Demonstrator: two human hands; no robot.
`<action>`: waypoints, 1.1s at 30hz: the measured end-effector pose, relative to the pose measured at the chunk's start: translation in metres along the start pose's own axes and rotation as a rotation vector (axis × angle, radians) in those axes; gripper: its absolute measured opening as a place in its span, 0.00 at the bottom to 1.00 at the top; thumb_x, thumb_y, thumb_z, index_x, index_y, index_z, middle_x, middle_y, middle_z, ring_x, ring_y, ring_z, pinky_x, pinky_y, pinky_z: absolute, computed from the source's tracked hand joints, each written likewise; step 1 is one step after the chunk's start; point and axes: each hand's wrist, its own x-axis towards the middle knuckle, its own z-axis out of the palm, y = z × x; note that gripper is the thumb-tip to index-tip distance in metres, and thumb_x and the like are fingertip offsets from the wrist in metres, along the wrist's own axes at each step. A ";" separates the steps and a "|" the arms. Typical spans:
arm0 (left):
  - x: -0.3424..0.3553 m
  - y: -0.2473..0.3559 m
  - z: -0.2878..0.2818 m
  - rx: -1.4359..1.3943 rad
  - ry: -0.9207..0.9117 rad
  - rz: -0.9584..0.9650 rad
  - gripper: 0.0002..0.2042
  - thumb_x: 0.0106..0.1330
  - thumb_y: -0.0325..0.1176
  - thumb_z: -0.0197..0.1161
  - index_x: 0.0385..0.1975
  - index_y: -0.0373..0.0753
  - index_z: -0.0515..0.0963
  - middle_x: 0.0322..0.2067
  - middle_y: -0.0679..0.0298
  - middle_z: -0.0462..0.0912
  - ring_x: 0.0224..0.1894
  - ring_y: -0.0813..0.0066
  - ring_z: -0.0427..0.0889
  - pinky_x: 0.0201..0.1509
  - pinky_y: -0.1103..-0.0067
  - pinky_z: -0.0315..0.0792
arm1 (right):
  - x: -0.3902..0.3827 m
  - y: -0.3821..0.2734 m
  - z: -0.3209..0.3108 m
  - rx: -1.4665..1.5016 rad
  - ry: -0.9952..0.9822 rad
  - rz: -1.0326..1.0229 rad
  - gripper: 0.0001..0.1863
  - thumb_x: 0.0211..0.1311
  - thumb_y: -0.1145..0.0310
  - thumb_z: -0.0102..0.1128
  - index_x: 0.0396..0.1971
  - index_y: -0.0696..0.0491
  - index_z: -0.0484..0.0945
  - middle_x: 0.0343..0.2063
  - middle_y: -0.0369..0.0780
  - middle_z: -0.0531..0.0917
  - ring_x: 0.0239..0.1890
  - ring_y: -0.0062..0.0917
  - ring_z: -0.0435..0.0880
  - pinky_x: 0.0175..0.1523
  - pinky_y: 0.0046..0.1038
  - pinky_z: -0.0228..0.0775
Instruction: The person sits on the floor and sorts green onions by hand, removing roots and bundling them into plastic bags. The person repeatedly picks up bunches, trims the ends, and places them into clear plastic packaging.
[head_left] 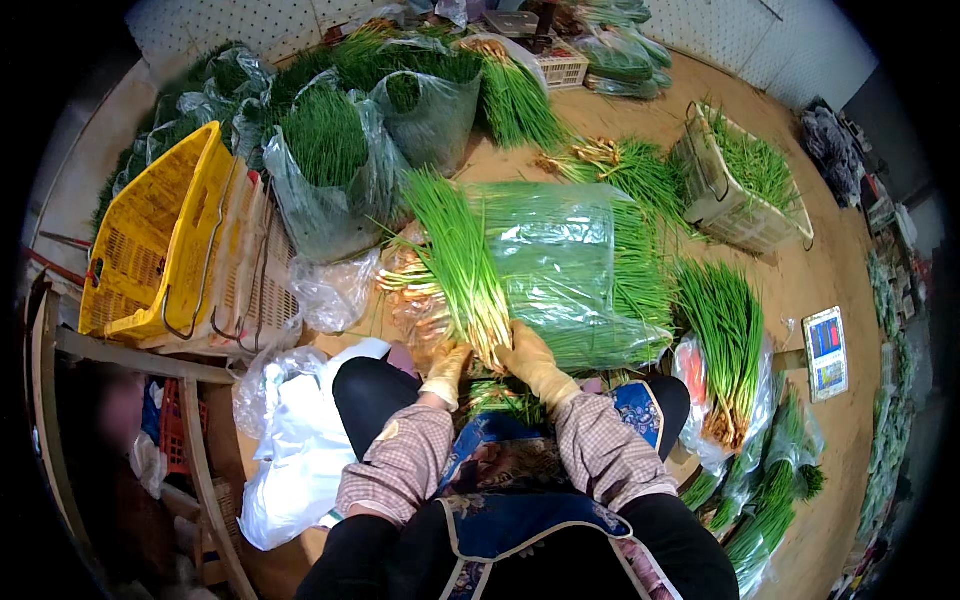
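Note:
Both of my hands wear pale yellow gloves and are closed at the white lower ends of a bunch of scallions [462,262]. My left hand [446,372] is at the left of the root ends, its fingertips partly hidden. My right hand [527,358] wraps the lower stalks from the right. The bunch's green tops point away and slightly left, lying over the edge of a big clear plastic bag [550,265] packed with scallions. Left of the bunch, pale and reddish root ends [402,275] of other scallions show. More greens [500,398] lie just below my hands.
Upright bags of greens [325,150] stand at the far left, beside a yellow crate [150,250]. White plastic bags [305,440] lie by my left knee. A white basket [725,215] of greens stands far right. A scallion bunch [725,350] and a scale [826,353] are at right.

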 end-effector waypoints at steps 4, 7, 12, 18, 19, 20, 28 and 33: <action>0.003 0.007 0.016 -0.084 -0.091 -0.059 0.16 0.60 0.34 0.63 0.46 0.35 0.75 0.37 0.67 0.79 0.36 0.79 0.75 0.41 0.83 0.69 | 0.002 -0.019 0.003 0.192 -0.048 0.165 0.34 0.49 0.53 0.65 0.50 0.61 0.67 0.43 0.51 0.78 0.47 0.40 0.78 0.51 0.33 0.67; -0.003 0.029 0.024 -0.128 -0.206 -0.087 0.19 0.61 0.33 0.62 0.50 0.34 0.71 0.41 0.67 0.78 0.38 0.80 0.75 0.44 0.83 0.70 | 0.007 -0.011 0.005 0.164 -0.091 0.067 0.37 0.48 0.51 0.66 0.53 0.58 0.64 0.45 0.51 0.77 0.49 0.42 0.76 0.53 0.34 0.66; 0.005 0.023 0.034 -0.331 -0.250 -0.014 0.25 0.59 0.27 0.61 0.57 0.37 0.63 0.40 0.62 0.78 0.35 0.75 0.79 0.30 0.83 0.75 | -0.005 -0.025 -0.012 0.151 -0.073 0.036 0.37 0.48 0.52 0.65 0.55 0.57 0.64 0.44 0.50 0.78 0.47 0.39 0.77 0.51 0.33 0.68; 0.035 0.014 0.032 -0.188 -0.096 0.048 0.23 0.56 0.16 0.54 0.53 0.39 0.63 0.34 0.65 0.74 0.26 0.77 0.74 0.26 0.85 0.72 | 0.010 -0.021 -0.050 0.506 -0.064 0.237 0.20 0.55 0.64 0.55 0.43 0.62 0.73 0.30 0.45 0.82 0.31 0.25 0.82 0.35 0.24 0.74; 0.040 0.011 0.034 -0.153 -0.020 0.046 0.23 0.56 0.16 0.55 0.53 0.39 0.63 0.35 0.65 0.73 0.26 0.77 0.74 0.26 0.85 0.72 | 0.012 -0.020 -0.067 0.596 -0.071 0.254 0.18 0.56 0.63 0.53 0.41 0.61 0.74 0.30 0.44 0.82 0.30 0.24 0.81 0.34 0.23 0.73; 0.045 0.008 0.032 -0.114 0.063 0.048 0.24 0.55 0.17 0.55 0.53 0.39 0.64 0.36 0.65 0.73 0.26 0.77 0.74 0.26 0.85 0.71 | 0.013 -0.022 -0.082 0.690 -0.083 0.265 0.17 0.57 0.62 0.51 0.40 0.60 0.74 0.29 0.42 0.82 0.30 0.23 0.80 0.34 0.21 0.72; 0.062 -0.030 0.009 0.335 0.108 0.406 0.25 0.57 0.20 0.55 0.56 0.38 0.62 0.21 0.67 0.73 0.17 0.81 0.69 0.17 0.82 0.64 | -0.038 -0.011 -0.099 1.312 0.282 -0.165 0.19 0.61 0.63 0.49 0.47 0.61 0.69 0.37 0.44 0.80 0.36 0.28 0.81 0.42 0.27 0.74; 0.046 -0.024 0.021 0.349 0.088 0.337 0.22 0.54 0.24 0.61 0.49 0.36 0.65 0.26 0.61 0.75 0.23 0.73 0.73 0.24 0.78 0.66 | -0.022 0.062 -0.051 1.607 0.046 0.140 0.13 0.62 0.63 0.54 0.37 0.59 0.73 0.32 0.41 0.81 0.33 0.26 0.81 0.39 0.25 0.76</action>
